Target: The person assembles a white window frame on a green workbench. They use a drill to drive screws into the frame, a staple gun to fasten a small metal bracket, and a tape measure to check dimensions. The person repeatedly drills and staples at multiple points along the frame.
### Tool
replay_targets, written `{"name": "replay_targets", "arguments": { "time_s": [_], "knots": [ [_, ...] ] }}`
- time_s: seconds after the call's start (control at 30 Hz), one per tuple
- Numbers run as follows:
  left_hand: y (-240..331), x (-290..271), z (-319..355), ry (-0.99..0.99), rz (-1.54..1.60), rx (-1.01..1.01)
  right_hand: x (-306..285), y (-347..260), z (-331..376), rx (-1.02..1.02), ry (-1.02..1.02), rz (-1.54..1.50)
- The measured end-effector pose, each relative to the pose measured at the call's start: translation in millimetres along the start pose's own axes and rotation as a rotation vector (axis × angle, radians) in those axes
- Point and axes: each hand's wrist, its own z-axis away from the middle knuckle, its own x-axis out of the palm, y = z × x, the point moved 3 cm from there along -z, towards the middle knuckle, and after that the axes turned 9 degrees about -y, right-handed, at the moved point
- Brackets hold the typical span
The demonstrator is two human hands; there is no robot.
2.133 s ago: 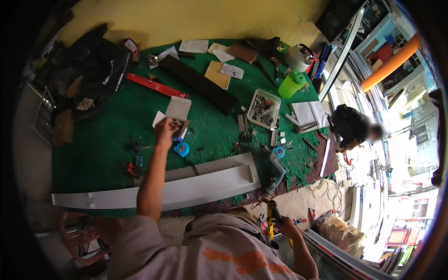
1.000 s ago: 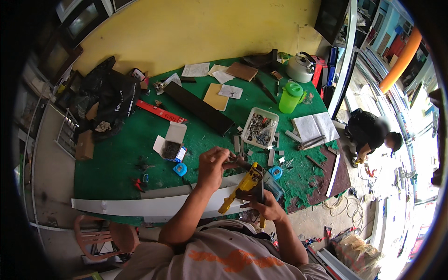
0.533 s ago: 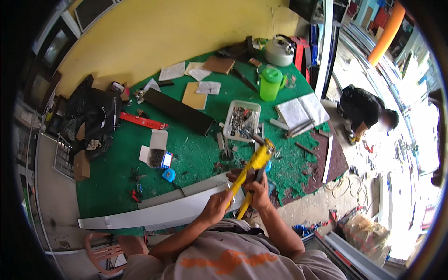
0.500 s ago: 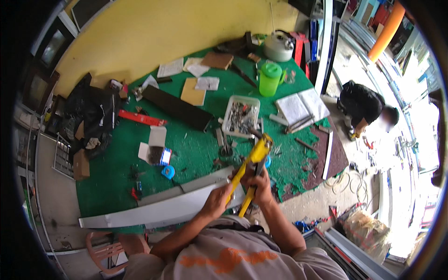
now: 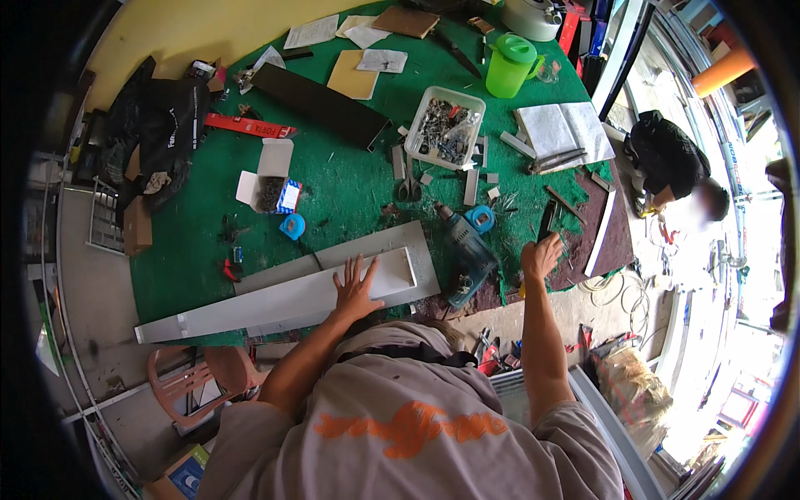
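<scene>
My left hand (image 5: 357,287) lies with fingers spread on a long white metal channel (image 5: 275,297) at the table's near edge. That channel rests partly on a flat grey sheet (image 5: 423,260). At the right, my right hand (image 5: 543,254) is closed around a yellow-and-black hand tool, mostly hidden by the hand; its dark part (image 5: 547,218) sticks out past the fingers, and a bit of yellow shows beside the wrist. Between my hands lies a teal power drill (image 5: 470,260). A blue tape measure (image 5: 480,219) touches its far side.
Beyond the drill are a plastic tub (image 5: 482,108) of small hardware, scissors (image 5: 408,188), an open notebook (image 5: 575,133) and a green pitcher (image 5: 510,67). A long dark channel (image 5: 321,107) lies farther left. A pink chair (image 5: 229,371) stands near left; another person (image 5: 671,158) crouches at right.
Both hands held the yellow tool before me. My left hand has let go and moved onto the white channel; my right has reached out to the right. The drill has come into full view.
</scene>
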Motion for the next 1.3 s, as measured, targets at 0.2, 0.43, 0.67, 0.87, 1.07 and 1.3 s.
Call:
{"name": "replay_targets", "arguments": {
  "time_s": [0.2,0.43,0.67,0.87,1.07,1.3],
  "knots": [
    [2,9,-9,0.007,0.046,-0.053,26,-15,22,-0.036,-0.108,0.095],
    [3,6,-7,0.042,0.031,-0.024,17,-17,62,0.028,-0.074,-0.060],
    [2,2,-10,0.021,-0.007,-0.008,43,-27,89,0.063,-0.398,-0.565],
    [4,-5,-14,-0.066,0.021,-0.019,48,-23,91,0.213,-0.452,-0.654],
    [8,-7,-14,-0.021,-0.020,-0.010,45,-30,99,0.272,-0.510,-0.827],
    [7,-10,-14,-0.026,-0.002,0.020,52,-47,108,0.279,-0.751,-1.139]
  ]
}}
